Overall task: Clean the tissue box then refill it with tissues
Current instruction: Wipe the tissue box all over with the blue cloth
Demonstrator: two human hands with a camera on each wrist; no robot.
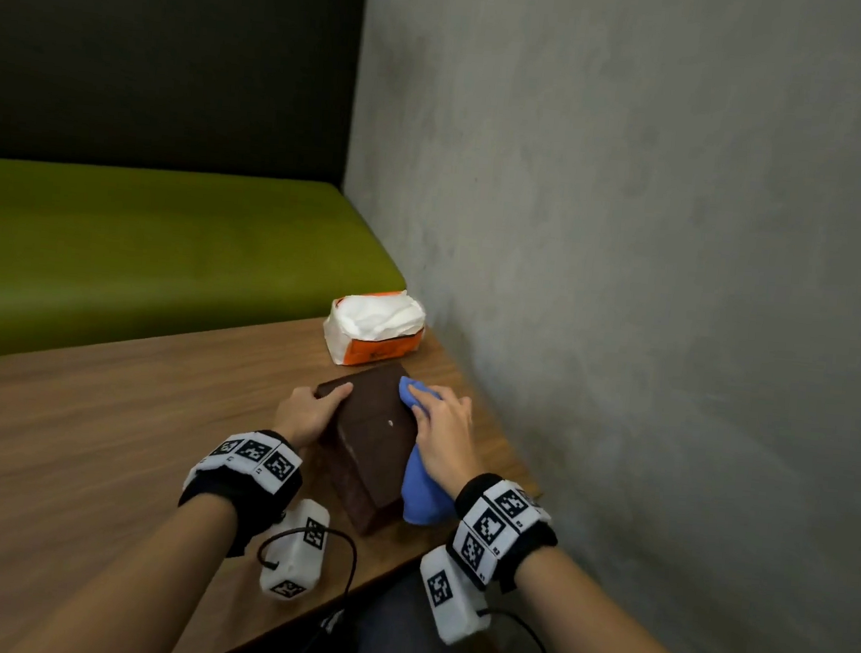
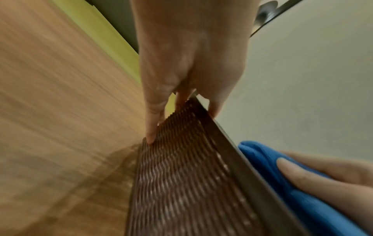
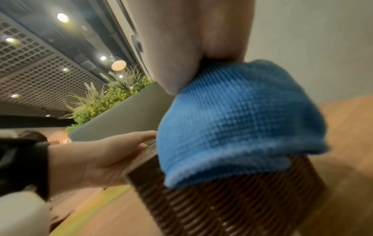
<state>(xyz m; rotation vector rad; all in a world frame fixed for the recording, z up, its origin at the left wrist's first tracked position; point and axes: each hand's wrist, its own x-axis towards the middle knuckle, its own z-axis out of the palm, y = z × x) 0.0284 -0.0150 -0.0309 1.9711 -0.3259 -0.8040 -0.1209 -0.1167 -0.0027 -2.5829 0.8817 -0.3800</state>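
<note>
- The green bench seat (image 1: pixel 156 248) ran behind the wooden table (image 1: pixel 101 429), at the far left.
- The left hand (image 1: pixel 308 414) grasped the left side of the brown tissue box (image 1: pixel 368 435), thumb lying on its smooth upper face and fingers (image 2: pixel 152 127) pressed against the woven side.
- The tissue box stood tilted on the table, near its right edge, between the two hands; its woven wall (image 3: pixel 232 199) showed clearly in the right wrist view.
- A blue cloth (image 1: pixel 420 490) lay against the box's right side, touching it.
- The right hand (image 1: pixel 443 430) rested on the cloth with fingers nearly straight, pressing it to the box rather than clenching it.
- An opened orange-and-white tissue pack (image 1: pixel 374 329) sat just beyond the box, at the table's far corner by the grey wall (image 1: pixel 656 241).
</note>
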